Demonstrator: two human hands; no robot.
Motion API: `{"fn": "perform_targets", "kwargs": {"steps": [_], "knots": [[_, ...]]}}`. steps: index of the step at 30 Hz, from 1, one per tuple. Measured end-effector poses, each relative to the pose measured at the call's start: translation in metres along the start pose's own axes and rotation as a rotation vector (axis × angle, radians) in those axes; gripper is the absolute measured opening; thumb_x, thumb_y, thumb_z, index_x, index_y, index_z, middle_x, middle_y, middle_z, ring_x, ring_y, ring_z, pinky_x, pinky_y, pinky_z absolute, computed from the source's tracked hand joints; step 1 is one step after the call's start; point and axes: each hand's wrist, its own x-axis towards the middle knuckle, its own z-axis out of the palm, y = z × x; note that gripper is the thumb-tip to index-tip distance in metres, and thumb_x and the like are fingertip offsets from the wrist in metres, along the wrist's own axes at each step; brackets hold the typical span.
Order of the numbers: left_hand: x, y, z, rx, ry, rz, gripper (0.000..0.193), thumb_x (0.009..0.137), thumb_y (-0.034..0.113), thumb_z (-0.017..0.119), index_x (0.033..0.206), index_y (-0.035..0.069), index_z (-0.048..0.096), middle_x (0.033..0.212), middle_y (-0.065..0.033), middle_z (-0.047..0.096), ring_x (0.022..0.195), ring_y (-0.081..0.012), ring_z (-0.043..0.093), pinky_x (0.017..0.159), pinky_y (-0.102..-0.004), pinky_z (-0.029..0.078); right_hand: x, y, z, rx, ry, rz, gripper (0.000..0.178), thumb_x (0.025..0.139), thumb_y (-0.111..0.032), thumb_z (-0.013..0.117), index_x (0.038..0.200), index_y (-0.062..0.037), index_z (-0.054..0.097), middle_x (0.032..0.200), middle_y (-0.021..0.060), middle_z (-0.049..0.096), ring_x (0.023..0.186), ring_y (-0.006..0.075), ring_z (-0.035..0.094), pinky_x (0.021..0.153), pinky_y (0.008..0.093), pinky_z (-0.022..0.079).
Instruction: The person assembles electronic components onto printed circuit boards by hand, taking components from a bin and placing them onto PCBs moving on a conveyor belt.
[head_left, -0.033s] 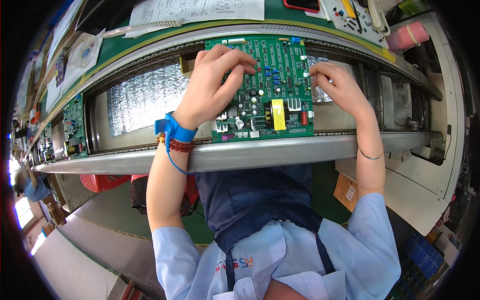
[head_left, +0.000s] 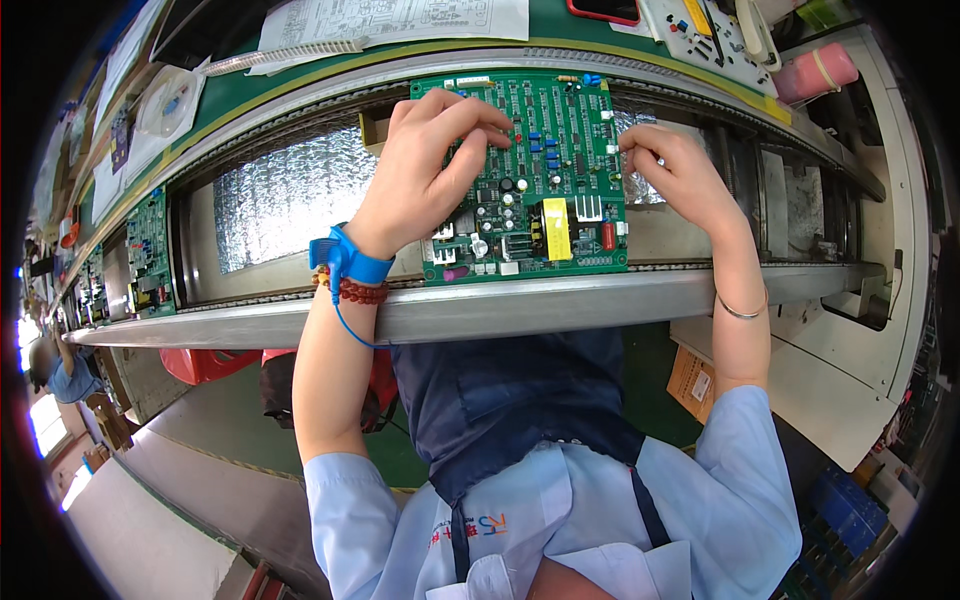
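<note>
The green circuit board (head_left: pixel 570 188) lies across the conveyor (head_left: pixel 560 306), from far edge to near edge, closer to its right end. The left hand (head_left: pixel 420 165), half curled, is over the board's left part; the right hand (head_left: pixel 688 178), bent inward, is at its right edge. I cannot tell whether either one grips a small part. It seems wise to touch lightly and not lean on the tall yellow block (head_left: pixel 556 230). Beyond the conveyor's far edge, a green tabletop (head_left: pixel 548 32) carries printed paper (head_left: pixel 420 22) and a phone (head_left: pixel 605 10). Other boards (head_left: pixel 148 245) lie toward the left end.
</note>
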Motion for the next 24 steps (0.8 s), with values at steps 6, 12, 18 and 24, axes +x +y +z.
{"fn": "perform_targets", "kwargs": {"steps": [6,12,18,24], "knots": [[-0.0004,0.0008,-0.0014,0.015,0.014,-0.004,0.021,0.088,0.014,0.045,0.098,0.008,0.062,0.086,0.0022,0.070,0.092,-0.0198,0.055,0.087,-0.0355,0.034,0.0000,0.0011,0.0004,-0.011,0.005,-0.013,0.017,0.087,-0.006,0.047,0.094,0.0056,0.058,0.080,0.0130,0.061,0.075,0.0200,0.059,0.068,0.0310,0.046],[0.0001,0.0016,-0.0022,0.023,0.016,-0.014,0.021,0.088,0.014,0.045,0.096,0.007,0.063,0.085,0.0016,0.070,0.092,-0.0196,0.055,0.088,-0.0357,0.034,-0.0004,0.0008,0.0018,0.021,0.048,-0.027,0.020,0.085,-0.011,0.047,0.093,0.0027,0.061,0.078,0.0182,0.061,0.075,0.0327,0.059,0.069,0.0408,0.046],[0.0003,-0.0002,-0.0034,0.041,0.038,-0.011,0.021,0.088,0.015,0.045,0.095,0.007,0.063,0.085,0.0013,0.070,0.092,-0.0196,0.055,0.088,-0.0360,0.035,0.0009,0.0014,0.0014,0.016,0.040,-0.028,0.020,0.085,-0.011,0.047,0.092,0.0025,0.060,0.077,0.0183,0.060,0.074,0.0329,0.059,0.068,0.0410,0.046],[-0.0011,0.0003,-0.0041,0.045,0.050,-0.011,0.020,0.088,0.015,0.046,0.094,0.008,0.064,0.089,-0.0021,0.067,0.095,-0.0207,0.054,0.090,-0.0368,0.034,0.0003,0.0005,0.0025,0.021,0.048,-0.032,0.020,0.085,-0.011,0.047,0.092,0.0025,0.060,0.076,0.0185,0.060,0.072,0.0329,0.059,0.067,0.0410,0.045]]}}
